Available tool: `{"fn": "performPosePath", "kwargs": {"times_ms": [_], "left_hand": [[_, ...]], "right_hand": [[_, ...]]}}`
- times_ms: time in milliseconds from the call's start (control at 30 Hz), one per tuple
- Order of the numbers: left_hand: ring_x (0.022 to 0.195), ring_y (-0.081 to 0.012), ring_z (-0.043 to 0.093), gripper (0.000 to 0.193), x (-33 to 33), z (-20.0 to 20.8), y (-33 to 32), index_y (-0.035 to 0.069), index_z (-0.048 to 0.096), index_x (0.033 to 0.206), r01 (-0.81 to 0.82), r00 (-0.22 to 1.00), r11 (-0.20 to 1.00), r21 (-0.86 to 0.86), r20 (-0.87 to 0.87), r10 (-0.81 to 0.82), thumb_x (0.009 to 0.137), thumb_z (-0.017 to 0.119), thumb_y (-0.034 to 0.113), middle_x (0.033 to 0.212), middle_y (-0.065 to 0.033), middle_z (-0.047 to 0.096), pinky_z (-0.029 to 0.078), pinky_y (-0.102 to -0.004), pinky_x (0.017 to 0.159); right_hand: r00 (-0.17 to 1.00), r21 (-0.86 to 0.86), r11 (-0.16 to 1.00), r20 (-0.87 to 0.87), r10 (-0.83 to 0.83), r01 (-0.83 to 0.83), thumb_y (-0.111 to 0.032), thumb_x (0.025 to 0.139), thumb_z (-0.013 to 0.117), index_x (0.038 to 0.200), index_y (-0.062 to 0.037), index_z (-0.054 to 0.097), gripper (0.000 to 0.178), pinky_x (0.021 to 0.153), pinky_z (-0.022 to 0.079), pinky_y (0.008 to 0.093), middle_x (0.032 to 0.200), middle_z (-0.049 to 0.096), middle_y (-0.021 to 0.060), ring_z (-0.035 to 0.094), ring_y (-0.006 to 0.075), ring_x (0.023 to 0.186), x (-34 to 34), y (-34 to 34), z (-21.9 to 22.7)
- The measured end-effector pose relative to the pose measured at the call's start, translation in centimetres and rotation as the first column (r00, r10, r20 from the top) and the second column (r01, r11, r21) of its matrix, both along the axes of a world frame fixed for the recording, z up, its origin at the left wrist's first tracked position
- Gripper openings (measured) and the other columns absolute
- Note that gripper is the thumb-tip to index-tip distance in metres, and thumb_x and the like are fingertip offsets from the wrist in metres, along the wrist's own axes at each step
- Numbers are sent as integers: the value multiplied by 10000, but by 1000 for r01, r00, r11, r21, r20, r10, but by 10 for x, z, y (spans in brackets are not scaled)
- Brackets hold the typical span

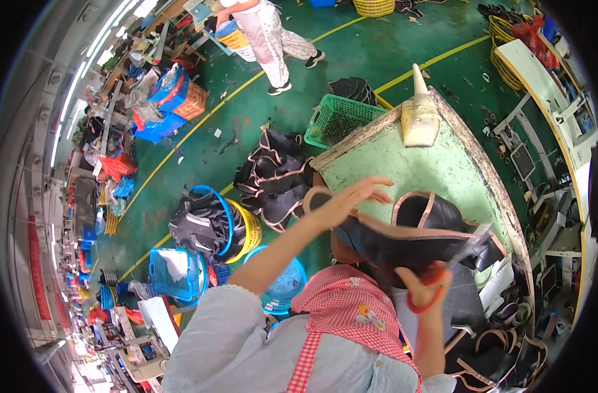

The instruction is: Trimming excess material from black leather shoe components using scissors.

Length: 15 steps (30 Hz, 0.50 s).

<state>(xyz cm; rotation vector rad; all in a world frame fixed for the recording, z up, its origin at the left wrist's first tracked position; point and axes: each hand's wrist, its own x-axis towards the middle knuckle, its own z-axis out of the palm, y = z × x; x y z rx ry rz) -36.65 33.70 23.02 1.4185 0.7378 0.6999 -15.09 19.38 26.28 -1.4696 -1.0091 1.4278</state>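
A black leather boot upper (pixel 404 252) with a pale tan edge lies in front of me, along the near side of the work table (pixel 358 157). My left hand (pixel 361 195) is above its left end, fingers stretched out and apart. Whether the palm touches the leather is hidden. My right hand (pixel 424 288) is closed on a pair of scissors with red-orange handles. The scissor blades (pixel 469 245), smeared by motion, point up beside the upper's right end. Behind this piece, another black upper (pixel 436 211) rests on the green tabletop.
At the table's far corner stands a cream block with a tapered spout (pixel 420 114). More black uppers (pixel 272 173) are heaped left of the table, others (pixel 495 357) at lower right. A green basket (pixel 338 121) and yellow basket (pixel 246 229) stand on the floor. A person (pixel 269 39) walks beyond.
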Motion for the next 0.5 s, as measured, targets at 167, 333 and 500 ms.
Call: {"fn": "performPosePath", "kwargs": {"times_ms": [167,333,500], "left_hand": [[860,-166,600,345,-59,-72,-17,60,512,1234,344,809,734,-586,-212,-548,955,429,247,1020,-88,621,472,-305,757],[590,-108,565,308,-27,-25,-36,41,637,1071,585,685,792,-175,-416,-598,877,583,274,746,-67,643,451,-257,527],[633,-177,637,361,28,-57,-42,28,668,841,452,741,853,-260,-424,-522,865,593,380,736,-69,676,488,-301,648]], "right_hand": [[859,584,683,-49,-510,439,-255,750,653,1229,42,471,593,948,383,355,1174,522,133,514,242,1048,106,-3,69],[504,503,327,-267,-822,800,-163,831,659,1144,77,562,406,1005,398,363,1184,574,152,541,206,1092,249,-40,109],[425,348,655,543,-724,671,-154,852,649,879,-48,560,141,474,383,223,811,552,16,528,91,648,286,-28,-44]]}}
